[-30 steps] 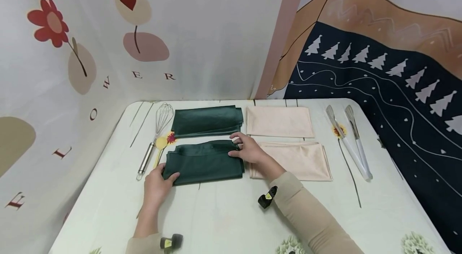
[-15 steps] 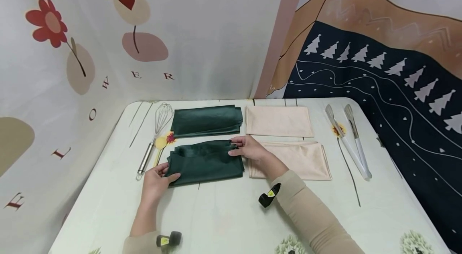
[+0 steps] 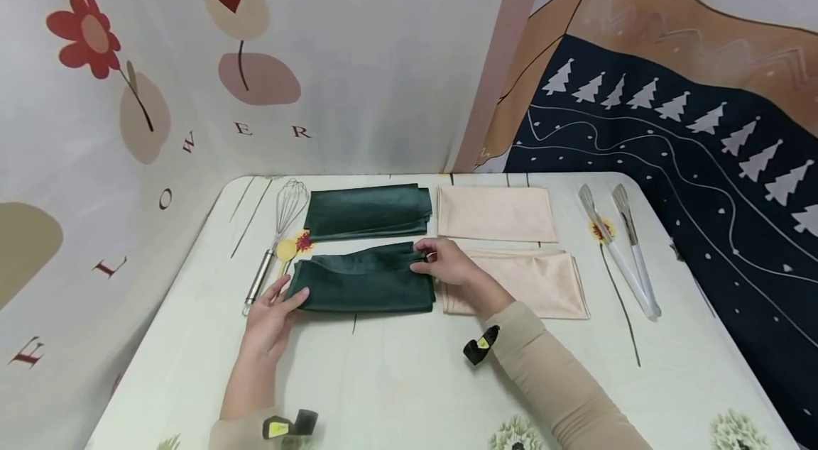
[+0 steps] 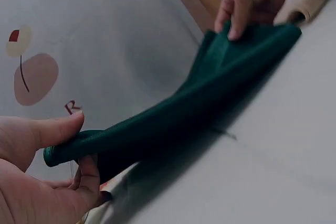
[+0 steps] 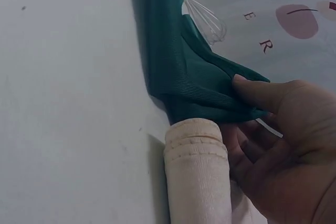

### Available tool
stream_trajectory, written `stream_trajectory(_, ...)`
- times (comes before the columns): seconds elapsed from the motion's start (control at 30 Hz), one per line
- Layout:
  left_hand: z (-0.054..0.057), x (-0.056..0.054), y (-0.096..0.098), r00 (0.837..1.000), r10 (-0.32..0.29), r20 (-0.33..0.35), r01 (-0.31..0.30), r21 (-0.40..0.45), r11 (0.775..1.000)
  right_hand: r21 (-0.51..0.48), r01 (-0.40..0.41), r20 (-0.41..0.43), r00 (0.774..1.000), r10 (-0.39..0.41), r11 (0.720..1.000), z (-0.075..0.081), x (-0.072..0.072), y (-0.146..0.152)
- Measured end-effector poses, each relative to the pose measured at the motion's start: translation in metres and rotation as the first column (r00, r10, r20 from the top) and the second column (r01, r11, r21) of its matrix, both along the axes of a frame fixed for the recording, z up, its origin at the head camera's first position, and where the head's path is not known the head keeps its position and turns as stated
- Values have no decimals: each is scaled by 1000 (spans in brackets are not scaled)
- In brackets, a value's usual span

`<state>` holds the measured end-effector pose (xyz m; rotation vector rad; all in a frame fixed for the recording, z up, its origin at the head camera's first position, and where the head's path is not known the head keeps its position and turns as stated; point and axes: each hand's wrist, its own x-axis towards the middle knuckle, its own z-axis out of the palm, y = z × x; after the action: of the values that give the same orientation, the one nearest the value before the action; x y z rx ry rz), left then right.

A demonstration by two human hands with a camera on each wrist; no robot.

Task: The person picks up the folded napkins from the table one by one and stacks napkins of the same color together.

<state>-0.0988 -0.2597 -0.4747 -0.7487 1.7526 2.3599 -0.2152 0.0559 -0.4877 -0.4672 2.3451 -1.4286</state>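
Note:
A folded dark green cloth (image 3: 364, 287) lies across the near left of the table, between my two hands. My left hand (image 3: 267, 322) pinches its left end, thumb on top and fingers beneath, with that end raised off the table in the left wrist view. At the far right corner my right hand (image 3: 452, 269) pinches the cloth (image 5: 205, 77) between thumb and fingers. A second folded green cloth (image 3: 367, 212) lies flat just behind. Beneath my right wrist is a folded pale pink cloth (image 3: 530, 287), partly covered by the arm.
Another pink cloth (image 3: 497, 214) lies at the back. A whisk (image 3: 260, 272) and a yellow round-ended utensil (image 3: 286, 250) lie left of the green cloths. White-handled tongs (image 3: 623, 258) lie spread at the right. A patterned curtain (image 3: 383, 67) hangs behind the table (image 3: 396, 386).
My left hand has shifted slightly left, and its grip now raises the green cloth's left end and front edge. My right hand keeps its pinch on the far right corner.

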Motion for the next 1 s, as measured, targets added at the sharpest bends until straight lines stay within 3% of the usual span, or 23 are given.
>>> stream_trajectory(0.1, 4, -3, 2, 1000, -29, -5, 30, 140, 990, 22, -57, 6, 998, 57, 998, 2, -1, 2)
stream_trajectory(0.2, 4, -5, 3, 998, -60, 5, 58, 181, 982, 75, -147, 30, 989, 145, 986, 3, -1, 4)
stream_trajectory(0.33, 3, -5, 2, 999, -45, 2, 45, 104, 994, 162, -228, 51, 974, 223, 960, 5, -1, 7)
stream_trajectory(0.47, 3, -8, 0, 996, -83, 15, 83, -14, 996, 192, -224, 51, 975, 218, 956, 8, 0, 8)
stream_trajectory(0.53, 3, -10, -2, 993, -111, 45, 116, -126, 985, 183, -214, 55, 977, 207, 960, 9, 1, 7)
stream_trajectory(0.6, 1, -13, -4, 988, -130, 82, 147, -264, 953, 168, -200, 68, 979, 191, 965, 9, 2, 7)
stream_trajectory(0.73, -4, -16, -6, 985, -115, 128, 165, -520, 838, 140, -181, 83, 982, 171, 974, 7, 4, 8)
stream_trajectory(0.87, -7, -17, -7, 986, -99, 132, 161, -641, 751, 131, -176, 98, 982, 164, 976, 5, 6, 10)
stream_trajectory(1.0, -10, -17, -9, 986, -102, 128, 163, -697, 698, 117, -177, 92, 982, 167, 977, 5, 7, 12)
